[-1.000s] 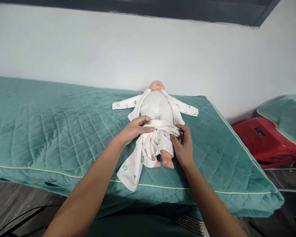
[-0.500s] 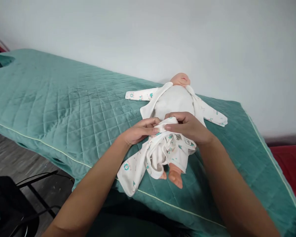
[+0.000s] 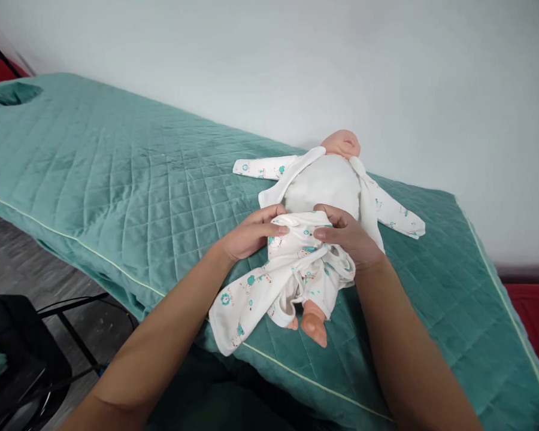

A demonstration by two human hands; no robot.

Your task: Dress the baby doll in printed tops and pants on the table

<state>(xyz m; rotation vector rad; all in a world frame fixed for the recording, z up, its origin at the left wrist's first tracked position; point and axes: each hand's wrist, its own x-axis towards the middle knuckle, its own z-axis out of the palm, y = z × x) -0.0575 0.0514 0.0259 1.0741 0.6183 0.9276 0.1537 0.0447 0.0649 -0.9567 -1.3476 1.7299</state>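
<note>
A baby doll (image 3: 339,143) lies on its back, its feet toward me. An open white printed jacket (image 3: 269,167) is on its arms, and the white torso shows between the front flaps. Around the doll's legs sit white printed baby pants (image 3: 299,239), and both feet poke out below. My left hand (image 3: 256,233) pinches the waistband at its left side. At the right side of the waistband, my right hand (image 3: 344,233) is closed on the cloth, thumb on top. A loose printed cloth flap (image 3: 238,308) hangs from the pants toward the near edge.
The doll rests on a bed with a green quilted cover (image 3: 161,179) and a face hole (image 3: 15,94) at the far left. Behind it stands a white wall (image 3: 269,66). A black chair (image 3: 22,359) is at lower left, and something red (image 3: 532,323) at right.
The waistband, bunched before, is now spread flatter and wider across the doll's lower belly. My hands have moved a little apart. The whole view has shifted slightly.
</note>
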